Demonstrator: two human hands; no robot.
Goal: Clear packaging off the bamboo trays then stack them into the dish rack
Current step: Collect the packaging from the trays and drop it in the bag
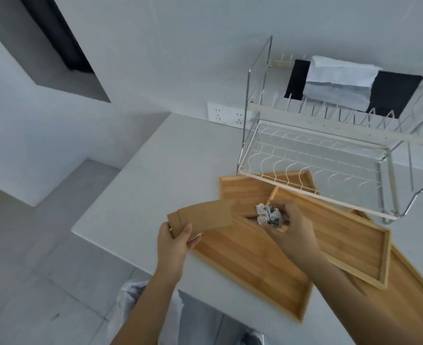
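Several bamboo trays lie overlapping on the white counter: a large one [250, 265] in front, a narrower one [342, 235] tilted across it, another [245, 190] behind under the rack's edge, and one [409, 290] at the right. My left hand [173, 247] grips flat brown cardboard pieces [203, 217] by their near end, over the large tray's left corner. My right hand [290, 227] is closed around a crumpled ball of printed paper [267, 215] above the trays. The white wire dish rack [317, 155] stands behind the trays, its lower tier bare.
Black and white cloths [342, 80] hang over the rack's upper tier. A double wall socket [226, 115] sits left of the rack. The counter's edge [105, 242] drops off to a grey tiled floor at the left. A clear plastic bag [130, 295] hangs below the counter's front.
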